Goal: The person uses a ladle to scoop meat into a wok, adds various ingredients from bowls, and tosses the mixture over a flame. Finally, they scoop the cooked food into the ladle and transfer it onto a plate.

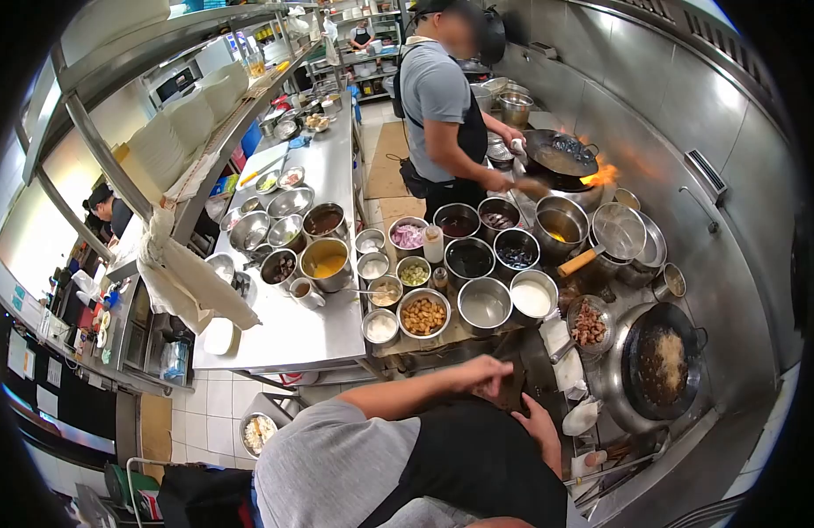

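Note:
My left hand [483, 375] is raised in front of my black apron, its fingers curled in. Whether anything small is between them I cannot make out. Lower and to the right, my right hand [541, 424] hangs beside the apron with fingers loosely extended; I see nothing held in it. To its right a wok [640, 374] sits on the burner, with pale, frothy food frying in dark oil. A clear bowl of browned meat pieces [590, 322] stands between the wok and the pots. Nearest my left hand is a metal bowl of golden fried chunks [423, 315].
Several metal pots of sauces and liquids crowd the counter, including a white one [532, 297]. A wooden-handled strainer [618, 232] rests across a pot. Further back, a co-worker [446, 106] holds another wok [558, 155] over open flame [603, 172]. A steel prep table [332, 339] lies left.

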Action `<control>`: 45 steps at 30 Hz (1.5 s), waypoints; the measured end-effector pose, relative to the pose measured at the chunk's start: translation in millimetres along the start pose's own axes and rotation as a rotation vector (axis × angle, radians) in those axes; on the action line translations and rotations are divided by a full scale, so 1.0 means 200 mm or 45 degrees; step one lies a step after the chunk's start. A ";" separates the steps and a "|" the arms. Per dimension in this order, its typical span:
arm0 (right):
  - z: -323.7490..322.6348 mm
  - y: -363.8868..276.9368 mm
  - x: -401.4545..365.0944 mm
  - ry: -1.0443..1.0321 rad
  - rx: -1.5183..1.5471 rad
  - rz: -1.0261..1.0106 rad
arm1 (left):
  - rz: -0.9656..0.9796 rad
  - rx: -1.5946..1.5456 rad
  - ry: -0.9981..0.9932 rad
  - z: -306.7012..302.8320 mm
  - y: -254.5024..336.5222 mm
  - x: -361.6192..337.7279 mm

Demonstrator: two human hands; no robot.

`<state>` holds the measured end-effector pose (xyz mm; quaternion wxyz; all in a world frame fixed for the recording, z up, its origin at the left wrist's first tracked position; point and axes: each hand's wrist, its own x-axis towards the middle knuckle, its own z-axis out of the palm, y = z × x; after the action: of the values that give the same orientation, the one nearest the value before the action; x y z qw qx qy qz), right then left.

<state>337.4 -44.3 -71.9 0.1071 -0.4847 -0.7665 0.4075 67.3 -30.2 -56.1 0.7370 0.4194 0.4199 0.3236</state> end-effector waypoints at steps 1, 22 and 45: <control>-0.01 0.01 -0.01 0.011 -0.008 0.002 | 0.112 0.006 -0.010 -0.05 0.11 -0.03; -0.11 0.18 -0.24 -0.038 -0.027 0.027 | 1.007 -0.277 -0.266 0.13 0.68 -0.30; -0.15 0.08 -0.22 -0.029 -0.065 0.172 | 0.680 -0.471 -0.288 0.02 0.36 -0.11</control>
<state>387.7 -61.8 -54.1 0.0581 -0.5332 -0.7434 0.3996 51.7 -16.9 17.2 0.7318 0.4067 0.1452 0.5272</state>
